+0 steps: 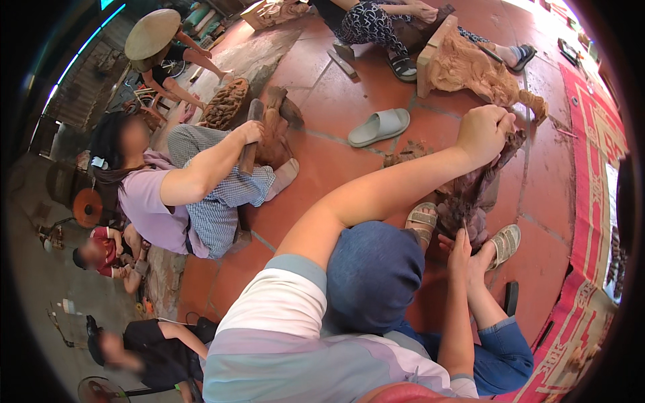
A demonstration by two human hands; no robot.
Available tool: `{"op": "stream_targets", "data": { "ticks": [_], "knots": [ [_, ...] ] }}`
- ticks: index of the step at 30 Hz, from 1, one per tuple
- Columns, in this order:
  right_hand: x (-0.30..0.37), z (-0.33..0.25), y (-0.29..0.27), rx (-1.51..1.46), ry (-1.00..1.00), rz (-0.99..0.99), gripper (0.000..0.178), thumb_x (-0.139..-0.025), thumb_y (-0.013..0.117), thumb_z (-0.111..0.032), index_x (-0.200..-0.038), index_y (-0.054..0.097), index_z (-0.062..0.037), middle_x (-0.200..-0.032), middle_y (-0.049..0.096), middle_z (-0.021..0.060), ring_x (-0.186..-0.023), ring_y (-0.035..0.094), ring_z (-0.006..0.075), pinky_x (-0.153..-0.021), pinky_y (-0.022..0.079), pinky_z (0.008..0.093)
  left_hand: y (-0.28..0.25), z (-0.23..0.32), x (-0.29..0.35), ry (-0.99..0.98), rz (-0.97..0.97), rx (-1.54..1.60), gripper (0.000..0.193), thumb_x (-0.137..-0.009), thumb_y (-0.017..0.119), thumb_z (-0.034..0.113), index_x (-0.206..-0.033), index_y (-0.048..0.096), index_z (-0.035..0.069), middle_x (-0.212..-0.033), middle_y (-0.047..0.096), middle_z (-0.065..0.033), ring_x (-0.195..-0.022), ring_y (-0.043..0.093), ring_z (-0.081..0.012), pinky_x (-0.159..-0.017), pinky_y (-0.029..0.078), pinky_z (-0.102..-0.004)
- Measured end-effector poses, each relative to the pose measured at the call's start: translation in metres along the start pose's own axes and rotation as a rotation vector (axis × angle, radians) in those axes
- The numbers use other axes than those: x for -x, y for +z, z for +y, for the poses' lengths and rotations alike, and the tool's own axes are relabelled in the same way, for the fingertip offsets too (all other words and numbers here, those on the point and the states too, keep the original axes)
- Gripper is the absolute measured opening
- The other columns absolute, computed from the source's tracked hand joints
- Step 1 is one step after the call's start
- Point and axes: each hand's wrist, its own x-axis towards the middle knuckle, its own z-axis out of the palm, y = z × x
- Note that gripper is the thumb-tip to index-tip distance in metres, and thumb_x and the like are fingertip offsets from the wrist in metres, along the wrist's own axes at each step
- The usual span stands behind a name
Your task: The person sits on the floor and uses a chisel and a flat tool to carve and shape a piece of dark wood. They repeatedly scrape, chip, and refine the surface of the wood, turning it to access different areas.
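A dark brown wood carving point(480, 191) stands between my sandalled feet. My left hand point(485, 136) reaches across to its upper end, fingers curled round the dark wood. Lower down, my right hand point(459, 254) is closed beside the carving's base. A slim, pale, pointed tip shows at its fingers; the rest of whatever it holds is hidden. My left knee point(376, 275), in dark blue cloth, rises between my arms.
Wood shavings point(408, 153) and a grey slipper point(379, 127) lie on red tiles. A pale carving point(470, 67) stands beyond my left hand, near another person's legs. Left, a person in lilac point(158, 195) grips a wooden piece point(251, 138). A red patterned mat point(590, 195) runs along the right.
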Motion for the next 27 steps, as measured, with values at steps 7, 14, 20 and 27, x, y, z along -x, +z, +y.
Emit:
{"op": "stream_targets", "data": {
  "ticks": [7, 14, 20, 27],
  "knots": [
    [-0.005, 0.002, -0.005, 0.058, 0.003, 0.040, 0.048, -0.098, 0.042, -0.035, -0.129, 0.044, 0.0004, -0.114, 0.057, 0.0103, -0.085, 0.066, 0.0196, -0.060, 0.051, 0.0236, 0.003, -0.005, -0.005, 0.015, -0.013, -0.011, 0.028, -0.090, 0.054, 0.022, -0.074, 0.066, 0.002, -0.074, 0.064, -0.0152, -0.073, 0.062, -0.0310, -0.065, 0.047, -0.0382],
    [-0.025, 0.012, -0.008, 0.069, -0.054, 0.031, 0.047, -0.098, 0.043, -0.033, -0.130, 0.045, 0.0011, -0.111, 0.058, 0.0094, -0.084, 0.066, 0.0184, -0.059, 0.050, 0.0225, 0.005, 0.002, -0.006, 0.024, 0.022, -0.020, 0.027, -0.089, 0.054, 0.021, -0.073, 0.064, 0.002, -0.073, 0.063, -0.0149, -0.072, 0.062, -0.0323, -0.064, 0.047, -0.0397],
    [-0.007, 0.005, -0.003, 0.054, -0.083, 0.059, 0.044, -0.099, 0.041, -0.033, -0.126, 0.047, 0.0013, -0.111, 0.059, 0.0105, -0.087, 0.065, 0.0185, -0.059, 0.050, 0.0211, 0.004, -0.002, -0.003, 0.031, 0.007, -0.012, 0.027, -0.089, 0.053, 0.019, -0.071, 0.063, 0.002, -0.072, 0.062, -0.0151, -0.071, 0.061, -0.0324, -0.063, 0.046, -0.0404],
    [-0.002, 0.005, -0.004, -0.009, -0.075, 0.088, 0.044, -0.098, 0.043, -0.034, -0.123, 0.049, 0.0010, -0.109, 0.059, 0.0102, -0.080, 0.066, 0.0191, -0.057, 0.051, 0.0234, 0.003, -0.001, -0.002, 0.035, 0.005, -0.004, 0.025, -0.089, 0.054, 0.017, -0.071, 0.062, 0.002, -0.071, 0.061, -0.0148, -0.070, 0.060, -0.0328, -0.063, 0.046, -0.0404]
  ]
}}
